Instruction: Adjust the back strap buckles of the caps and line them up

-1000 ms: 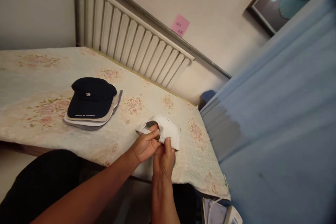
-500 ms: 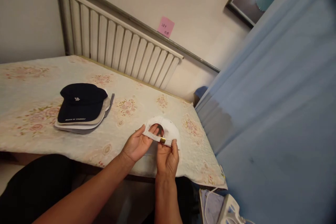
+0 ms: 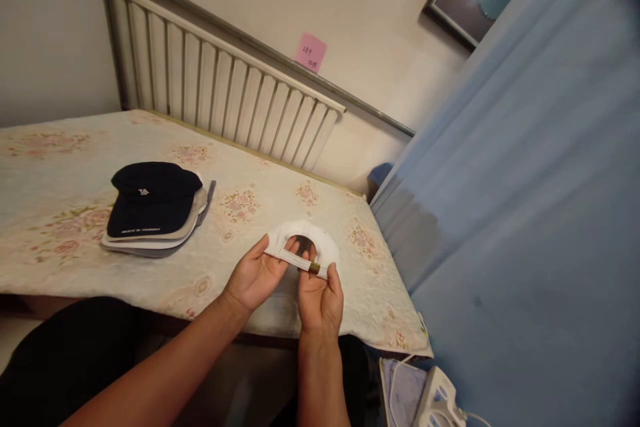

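Note:
A white cap (image 3: pixel 320 243) rests on the flowered tablecloth (image 3: pixel 75 240) near the table's front right, its back opening facing me. My left hand (image 3: pixel 253 275) pinches the cap's white rear strap on the left side. My right hand (image 3: pixel 320 297) pinches the strap at its small brass buckle (image 3: pixel 314 267). Both hands are closed on the strap, thumbs on top.
A stack of several caps, a dark navy one (image 3: pixel 150 197) on top, lies to the left on the table. A white radiator (image 3: pixel 220 93) runs along the wall behind. A blue curtain (image 3: pixel 525 213) hangs at the right. A white iron (image 3: pixel 437 400) sits on the floor at the lower right.
The white cap has been turned so its back opening and strap face me. My hands have shifted along the strap, and the brass buckle now shows. The view has swung slightly right.

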Action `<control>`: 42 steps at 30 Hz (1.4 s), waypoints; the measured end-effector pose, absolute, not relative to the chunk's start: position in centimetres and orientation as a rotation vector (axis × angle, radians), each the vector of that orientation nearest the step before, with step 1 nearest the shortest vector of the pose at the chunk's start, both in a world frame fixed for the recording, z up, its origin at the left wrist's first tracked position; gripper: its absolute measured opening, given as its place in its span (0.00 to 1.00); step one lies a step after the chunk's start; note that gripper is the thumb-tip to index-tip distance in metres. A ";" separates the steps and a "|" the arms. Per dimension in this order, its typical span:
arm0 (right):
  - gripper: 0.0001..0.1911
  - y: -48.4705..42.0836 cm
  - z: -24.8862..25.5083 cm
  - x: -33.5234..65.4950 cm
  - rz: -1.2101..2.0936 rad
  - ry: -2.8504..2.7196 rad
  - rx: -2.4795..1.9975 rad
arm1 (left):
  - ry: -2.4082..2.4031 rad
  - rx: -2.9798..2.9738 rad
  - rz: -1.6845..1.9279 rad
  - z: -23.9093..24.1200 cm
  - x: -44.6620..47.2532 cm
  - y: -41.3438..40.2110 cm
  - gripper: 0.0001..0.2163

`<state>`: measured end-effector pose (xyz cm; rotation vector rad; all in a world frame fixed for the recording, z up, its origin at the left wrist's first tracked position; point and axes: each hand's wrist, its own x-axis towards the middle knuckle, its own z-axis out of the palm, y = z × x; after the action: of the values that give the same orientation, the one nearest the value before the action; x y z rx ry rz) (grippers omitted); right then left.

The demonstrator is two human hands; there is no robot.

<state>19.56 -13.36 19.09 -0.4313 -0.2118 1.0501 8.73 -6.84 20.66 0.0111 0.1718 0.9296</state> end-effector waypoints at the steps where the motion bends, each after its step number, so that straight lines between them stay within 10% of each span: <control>1: 0.14 -13.3 19.3 19.7 1.044 -0.222 -0.440 | 0.168 0.020 0.936 21.0 8.7 -6.9 0.20; 29: 0.10 -12.4 17.7 21.7 1.023 -0.234 -0.541 | 0.106 0.029 0.997 20.0 8.6 -5.3 0.20; 42: 0.26 -11.2 17.8 16.0 0.756 -0.354 -0.796 | 0.100 0.132 0.757 20.0 10.9 -9.1 0.21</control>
<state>16.03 -11.19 17.81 -0.7963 -0.3536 0.7561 10.95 -9.14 20.04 0.1315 0.1000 0.7569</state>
